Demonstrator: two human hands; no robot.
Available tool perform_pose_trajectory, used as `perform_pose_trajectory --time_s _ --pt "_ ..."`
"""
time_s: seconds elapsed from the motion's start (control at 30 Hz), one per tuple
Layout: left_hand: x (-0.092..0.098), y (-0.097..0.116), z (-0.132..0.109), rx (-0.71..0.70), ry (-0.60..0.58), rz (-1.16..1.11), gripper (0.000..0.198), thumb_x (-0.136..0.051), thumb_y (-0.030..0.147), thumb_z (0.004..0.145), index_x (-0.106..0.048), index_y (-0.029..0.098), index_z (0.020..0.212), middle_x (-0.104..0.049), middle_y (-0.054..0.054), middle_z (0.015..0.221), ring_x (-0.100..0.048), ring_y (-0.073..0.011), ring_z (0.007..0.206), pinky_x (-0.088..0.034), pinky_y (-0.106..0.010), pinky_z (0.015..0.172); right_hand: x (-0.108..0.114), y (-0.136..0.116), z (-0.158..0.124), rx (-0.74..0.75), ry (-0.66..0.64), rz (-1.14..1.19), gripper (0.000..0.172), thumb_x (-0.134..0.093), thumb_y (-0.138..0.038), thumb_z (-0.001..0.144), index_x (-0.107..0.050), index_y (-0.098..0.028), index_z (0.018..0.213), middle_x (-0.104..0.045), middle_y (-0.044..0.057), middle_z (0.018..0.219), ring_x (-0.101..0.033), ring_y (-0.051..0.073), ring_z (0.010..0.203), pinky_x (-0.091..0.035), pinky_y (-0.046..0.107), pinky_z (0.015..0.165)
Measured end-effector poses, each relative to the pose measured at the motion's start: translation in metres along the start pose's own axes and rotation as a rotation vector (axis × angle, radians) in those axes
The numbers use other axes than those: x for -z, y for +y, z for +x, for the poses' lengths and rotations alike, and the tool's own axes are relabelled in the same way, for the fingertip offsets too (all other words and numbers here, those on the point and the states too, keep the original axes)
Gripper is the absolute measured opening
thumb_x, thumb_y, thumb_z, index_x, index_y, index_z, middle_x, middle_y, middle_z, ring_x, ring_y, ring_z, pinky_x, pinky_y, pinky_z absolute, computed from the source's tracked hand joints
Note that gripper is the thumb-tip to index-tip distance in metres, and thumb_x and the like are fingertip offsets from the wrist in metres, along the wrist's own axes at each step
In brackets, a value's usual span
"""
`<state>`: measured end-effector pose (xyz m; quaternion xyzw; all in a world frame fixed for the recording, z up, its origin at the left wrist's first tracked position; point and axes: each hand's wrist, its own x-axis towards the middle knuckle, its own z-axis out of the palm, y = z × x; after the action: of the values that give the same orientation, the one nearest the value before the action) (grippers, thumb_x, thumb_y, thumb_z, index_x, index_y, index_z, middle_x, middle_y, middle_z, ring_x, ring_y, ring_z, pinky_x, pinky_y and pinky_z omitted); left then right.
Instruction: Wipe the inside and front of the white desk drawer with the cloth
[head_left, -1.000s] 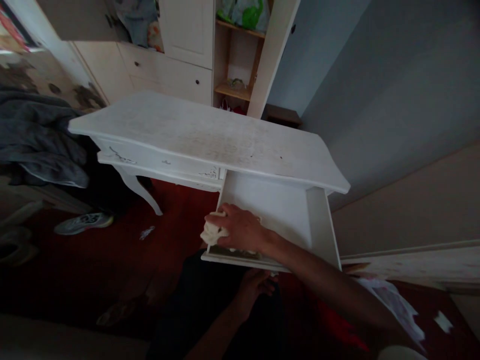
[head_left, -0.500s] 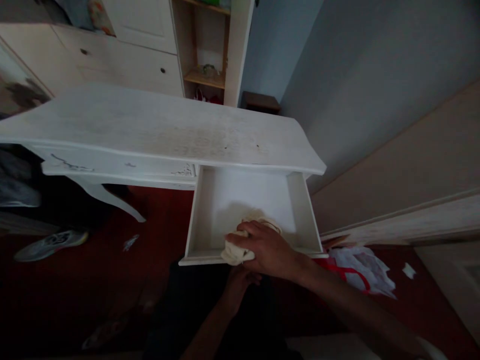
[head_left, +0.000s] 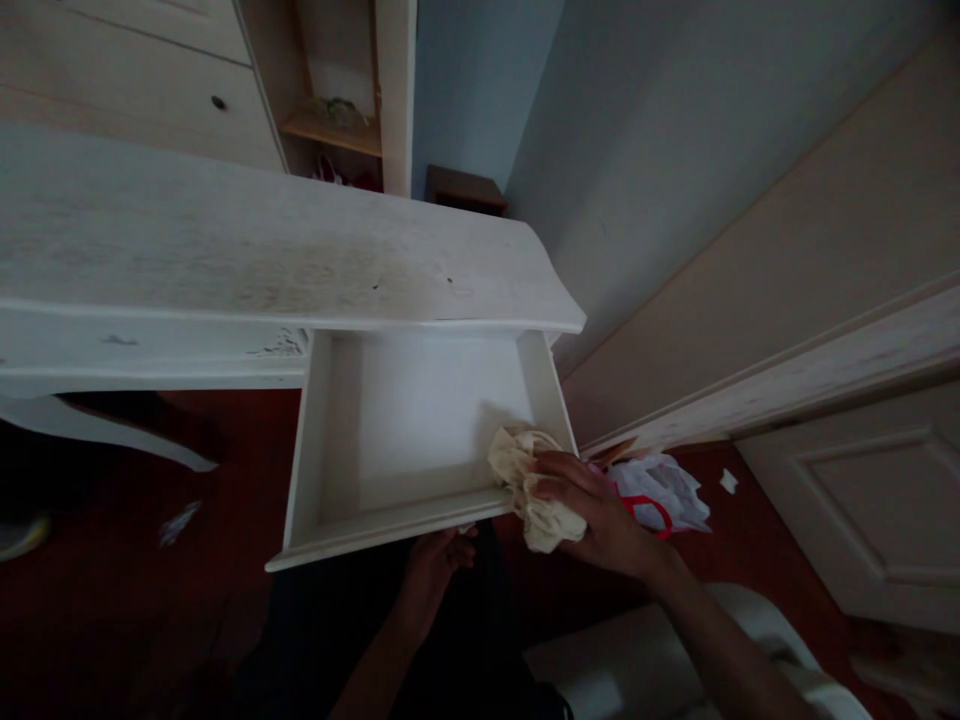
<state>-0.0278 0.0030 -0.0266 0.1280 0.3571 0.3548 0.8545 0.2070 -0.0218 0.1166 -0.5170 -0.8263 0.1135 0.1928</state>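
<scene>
My right hand (head_left: 589, 505) is closed around a crumpled cream cloth (head_left: 536, 485). It presses the cloth against the front right corner of a pulled-out white drawer (head_left: 405, 520), and part of the cloth hangs over the front edge. Below the middle of the drawer front is my left hand (head_left: 439, 565), fingers curled close to the front panel; whatever they may hold is hidden. The drawer juts out from a white desk (head_left: 337, 250) whose top has dark worn stains.
A white plastic bag (head_left: 664, 490) with a red strap lies on the red floor at right, by the wall. Near my right forearm stands a pale seat (head_left: 622, 650). Behind the desk are a white cabinet (head_left: 142, 90) and an open shelf (head_left: 330, 128).
My right hand has moved the cloth rightwards from the middle of the drawer front to its right corner. The view has swung right; my left hand stays under the drawer front.
</scene>
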Motion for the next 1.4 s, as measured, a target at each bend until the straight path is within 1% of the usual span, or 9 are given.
perform_pose_trajectory --time_s 0.2,0.33,0.53,0.67,0.83,1.07,1.2,1.3,1.4 --pt "0.008 -0.006 0.007 0.012 -0.012 -0.025 0.031 -0.084 0.035 0.062 -0.07 0.011 0.074 -0.074 -0.012 0.081 -0.065 -0.0188 0.063 -0.052 -0.03 0.059 0.019 0.035 0.006 0.107 -0.145 -0.135 0.046 -0.059 -0.011 0.078 -0.057 -0.021 0.123 -0.057 0.015 0.132 -0.04 0.028 0.135 -0.042 0.05 0.106" --pt "0.009 -0.006 0.007 0.012 0.008 -0.02 0.033 -0.084 0.035 0.062 -0.071 0.011 0.079 -0.074 -0.012 0.08 -0.065 -0.0191 0.063 -0.052 -0.031 0.059 0.016 0.052 0.039 0.192 -0.222 -0.293 0.05 -0.055 0.0 0.076 -0.063 -0.022 0.12 -0.059 0.011 0.134 -0.037 0.027 0.139 -0.037 0.05 0.109" --pt "0.012 -0.008 0.008 0.012 0.006 -0.011 0.04 -0.088 0.043 0.056 -0.071 0.012 0.075 -0.074 -0.011 0.08 -0.065 -0.0177 0.061 -0.052 -0.029 0.056 0.006 0.081 0.098 0.236 -0.23 -0.419 0.037 -0.054 -0.005 0.088 -0.068 -0.027 0.114 -0.061 0.006 0.134 -0.041 0.024 0.136 -0.034 0.05 0.11" --pt "0.013 -0.011 0.012 -0.018 0.017 -0.018 0.042 -0.088 0.044 0.056 -0.073 0.012 0.079 -0.073 -0.01 0.078 -0.065 -0.017 0.06 -0.052 -0.027 0.053 0.008 0.099 0.129 0.238 -0.236 -0.487 0.029 -0.052 -0.013 0.094 -0.067 -0.026 0.115 -0.058 0.006 0.137 -0.037 0.026 0.138 -0.032 0.05 0.11" --pt "0.01 -0.011 0.011 -0.016 0.032 -0.029 0.045 -0.09 0.045 0.053 -0.073 0.012 0.08 -0.074 -0.01 0.077 -0.064 -0.0164 0.058 -0.052 -0.026 0.051 0.012 0.112 0.158 0.189 -0.256 -0.542 0.035 -0.043 -0.01 0.097 -0.064 -0.025 0.12 -0.054 0.006 0.141 -0.033 0.026 0.14 -0.029 0.048 0.11" --pt "0.004 -0.009 0.008 -0.035 0.019 -0.044 0.047 -0.09 0.047 0.053 -0.075 0.011 0.079 -0.075 -0.012 0.079 -0.066 -0.0171 0.06 -0.055 -0.027 0.057 0.012 0.115 0.177 0.139 -0.27 -0.534 0.04 -0.054 -0.006 0.087 -0.061 -0.02 0.124 -0.052 0.012 0.142 -0.037 0.03 0.137 -0.036 0.05 0.105" --pt "0.007 -0.013 0.01 -0.048 0.02 -0.046 0.047 -0.089 0.048 0.054 -0.075 0.011 0.08 -0.075 -0.012 0.078 -0.067 -0.0177 0.06 -0.054 -0.028 0.057 0.011 0.109 0.171 0.213 -0.136 -0.316 0.047 -0.061 -0.007 0.079 -0.059 -0.021 0.124 -0.053 0.012 0.141 -0.039 0.028 0.137 -0.038 0.046 0.108" --pt "0.011 -0.016 0.014 -0.042 0.008 -0.048 0.048 -0.09 0.049 0.052 -0.075 0.011 0.078 -0.075 -0.012 0.076 -0.066 -0.0182 0.059 -0.054 -0.028 0.056 0.019 0.092 0.167 0.288 0.125 -0.091 0.05 -0.063 -0.016 0.081 -0.055 -0.024 0.129 -0.054 0.013 0.138 -0.048 0.027 0.13 -0.044 0.045 0.104" --pt "0.013 -0.017 0.016 -0.034 -0.004 -0.054 0.046 -0.09 0.047 0.053 -0.074 0.011 0.078 -0.075 -0.012 0.077 -0.067 -0.0186 0.06 -0.055 -0.029 0.058 0.04 0.067 0.174 0.273 0.391 0.03 0.049 -0.066 -0.021 0.08 -0.055 -0.028 0.127 -0.059 0.011 0.13 -0.056 0.027 0.121 -0.047 0.045 0.1"
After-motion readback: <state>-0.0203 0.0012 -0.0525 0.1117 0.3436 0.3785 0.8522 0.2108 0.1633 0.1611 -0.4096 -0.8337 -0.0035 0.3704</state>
